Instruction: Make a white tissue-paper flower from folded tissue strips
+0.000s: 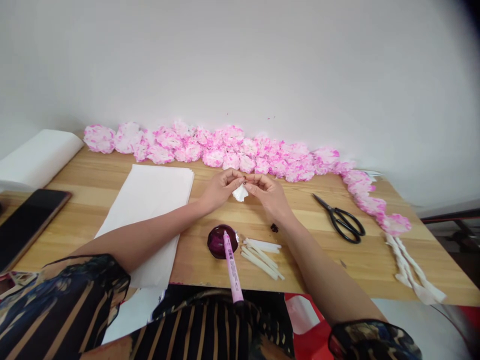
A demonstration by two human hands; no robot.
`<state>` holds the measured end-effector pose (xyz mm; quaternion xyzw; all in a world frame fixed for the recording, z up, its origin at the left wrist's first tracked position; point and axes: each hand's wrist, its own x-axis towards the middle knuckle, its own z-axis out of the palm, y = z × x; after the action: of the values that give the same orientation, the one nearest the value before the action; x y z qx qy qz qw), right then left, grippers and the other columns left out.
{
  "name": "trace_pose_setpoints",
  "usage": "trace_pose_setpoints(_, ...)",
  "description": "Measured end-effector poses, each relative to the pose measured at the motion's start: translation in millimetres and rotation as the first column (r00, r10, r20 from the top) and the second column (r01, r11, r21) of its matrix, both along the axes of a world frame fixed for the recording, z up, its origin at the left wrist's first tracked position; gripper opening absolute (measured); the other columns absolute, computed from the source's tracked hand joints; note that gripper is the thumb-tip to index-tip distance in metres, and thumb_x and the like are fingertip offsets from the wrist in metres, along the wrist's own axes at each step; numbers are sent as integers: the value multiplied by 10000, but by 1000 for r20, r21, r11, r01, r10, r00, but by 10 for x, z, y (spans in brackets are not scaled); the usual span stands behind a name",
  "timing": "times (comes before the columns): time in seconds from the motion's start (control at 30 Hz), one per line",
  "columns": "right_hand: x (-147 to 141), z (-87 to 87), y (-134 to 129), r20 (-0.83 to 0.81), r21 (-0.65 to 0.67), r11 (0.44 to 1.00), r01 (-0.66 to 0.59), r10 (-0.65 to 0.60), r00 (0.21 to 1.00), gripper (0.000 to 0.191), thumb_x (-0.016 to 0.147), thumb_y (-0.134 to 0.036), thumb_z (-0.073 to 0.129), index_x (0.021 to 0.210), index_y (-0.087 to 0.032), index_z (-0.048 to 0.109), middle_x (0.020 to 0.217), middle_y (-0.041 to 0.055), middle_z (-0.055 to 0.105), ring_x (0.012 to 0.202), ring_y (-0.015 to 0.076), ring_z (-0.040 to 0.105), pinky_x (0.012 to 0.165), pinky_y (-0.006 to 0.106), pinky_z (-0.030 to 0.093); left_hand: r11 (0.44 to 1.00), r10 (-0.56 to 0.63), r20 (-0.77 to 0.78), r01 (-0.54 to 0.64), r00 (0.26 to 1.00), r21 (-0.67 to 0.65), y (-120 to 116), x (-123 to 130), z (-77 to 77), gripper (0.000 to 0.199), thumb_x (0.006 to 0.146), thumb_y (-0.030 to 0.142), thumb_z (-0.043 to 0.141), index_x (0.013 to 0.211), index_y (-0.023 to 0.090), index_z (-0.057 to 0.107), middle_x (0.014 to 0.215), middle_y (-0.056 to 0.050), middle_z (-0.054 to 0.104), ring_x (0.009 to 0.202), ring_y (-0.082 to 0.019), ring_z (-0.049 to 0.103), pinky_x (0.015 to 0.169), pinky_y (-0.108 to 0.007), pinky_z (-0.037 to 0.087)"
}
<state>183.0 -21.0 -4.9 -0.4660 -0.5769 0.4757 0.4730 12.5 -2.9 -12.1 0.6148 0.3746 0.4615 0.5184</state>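
My left hand [222, 189] and my right hand [269, 194] meet above the middle of the table, fingertips pinched close together. Between them hangs a small piece of white pleated tissue paper [240, 194], fanning out below the fingers. A tiny dark loop [244, 180], like a thin elastic band, shows at its gathered top; both hands' fingertips are at it. How it passes round the paper is too small to tell. A little dark clump [274, 228] lies beside my right wrist. Nearer me, a pink marker [233, 272] rests across a dark purple round dish [215, 242].
Several white sticks [262, 257] lie right of the dish. Black scissors [343, 220] are farther right. Pink-and-white paper flowers [225, 147] line the wall, with twisted white strips [408, 267] at the right end. Left are stacked white sheets [150, 192], a phone [28, 227] and a white paper pack [39, 157].
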Motion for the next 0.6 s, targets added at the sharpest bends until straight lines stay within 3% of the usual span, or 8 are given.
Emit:
trace_pose_setpoints(0.1, 3, -5, -8, 73, 49, 998, 26, -30, 997, 210, 760, -374, 737, 865, -202, 680, 818, -13, 691, 686, 118, 580, 678, 278, 482, 1000, -22, 26, 22, 999, -16, -2, 7, -14, 258, 828, 416, 648, 835, 166, 587, 735, 11, 589, 686, -115, 522, 646, -237, 414)
trace_pose_setpoints(0.4, 17, 64, -50, 367, 230, 973, 6, -93, 926, 124, 830, -318, 671, 900, -226, 719, 857, 5, 716, 739, 155, 609, 698, 305, 462, 991, -47, 126, 62, 991, -119, 8, 9, -3, 233, 815, 370, 674, 823, 162, 568, 708, 25, 568, 628, -95, 497, 603, -223, 393)
trace_pose_setpoints(0.5, 17, 53, -48, 320, 226, 974, 5, -79, 944, 136, 857, -343, 636, 827, -214, 670, 798, 0, 681, 713, 147, 587, 675, 293, 456, 990, -65, 106, 77, 992, -117, -10, 14, 18, 242, 818, 383, 674, 821, 164, 570, 704, 24, 573, 623, -96, 499, 604, -225, 398)
trace_pose_setpoints(0.6, 16, 14, -28, 203, 128, 992, -20, -7, 979, 178, 861, -382, 624, 818, -210, 614, 763, -14, 631, 682, 131, 559, 654, 280, 457, 991, -64, 98, 75, 993, -115, -16, 12, 36, 250, 827, 391, 668, 811, 163, 566, 697, 25, 568, 618, -93, 492, 609, -226, 401)
